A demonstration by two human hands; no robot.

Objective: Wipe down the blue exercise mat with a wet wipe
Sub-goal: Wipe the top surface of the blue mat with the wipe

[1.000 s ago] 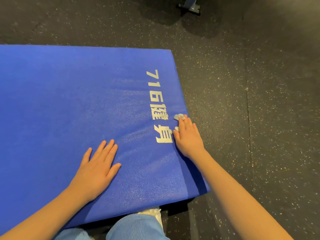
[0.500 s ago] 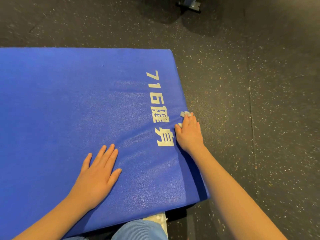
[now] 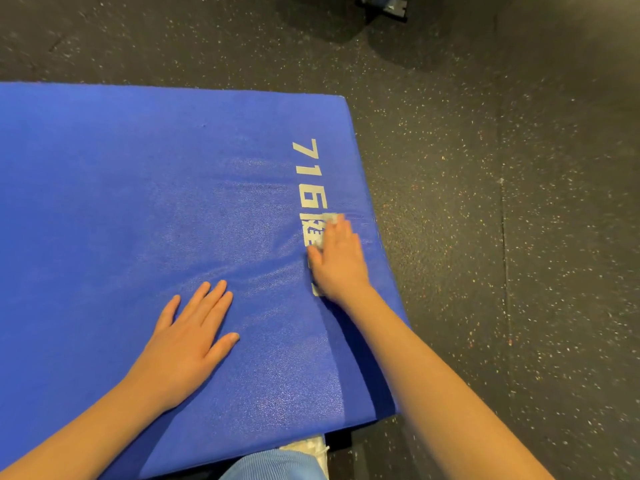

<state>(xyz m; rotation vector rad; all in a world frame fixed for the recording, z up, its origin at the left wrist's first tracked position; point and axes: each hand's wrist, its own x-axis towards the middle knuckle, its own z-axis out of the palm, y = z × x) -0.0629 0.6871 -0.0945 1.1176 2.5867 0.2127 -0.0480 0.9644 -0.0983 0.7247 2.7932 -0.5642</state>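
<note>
The thick blue exercise mat (image 3: 121,209) fills the left and middle of the head view, with white printed lettering near its right edge. My right hand (image 3: 337,258) lies flat on that lettering and presses a small white wet wipe (image 3: 329,219) against the mat; only the wipe's far corner and a strip by my thumb show past the fingers. My left hand (image 3: 188,336) rests flat on the mat nearer to me, fingers straight and spread, holding nothing.
Dark speckled rubber floor (image 3: 502,237) surrounds the mat on the right and far sides. A metal equipment foot (image 3: 388,6) stands at the top edge. My blue-trousered knee (image 3: 277,467) and a white object (image 3: 306,446) show below the mat's near edge.
My right hand has slid the wipe leftward from the mat's right edge onto the white lettering. My left hand has stayed pressed in place.
</note>
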